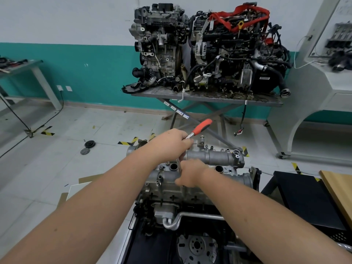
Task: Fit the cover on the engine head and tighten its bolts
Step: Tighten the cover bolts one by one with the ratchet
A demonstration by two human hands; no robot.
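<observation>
Your left hand is curled around the head end of a ratchet wrench, whose orange-red handle sticks up and away to the right, free of any grip. A thin metal extension drops from under that hand toward the engine. Your right hand sits just below, its fingers pinching the lower part of that extension, steadying it over the cover. The bolt under the tool is hidden by your hands.

The cover, a bare aluminium casting with two rounded housings and open round bores, sits on top of the engine head directly in front of you, on the engine whose flywheel shows at the bottom edge.

Farther back, two complete engines stand side by side on a metal counter against the teal and white wall, the right one draped with a red strap. Two round black parts lie on the tiled floor to the left.
</observation>
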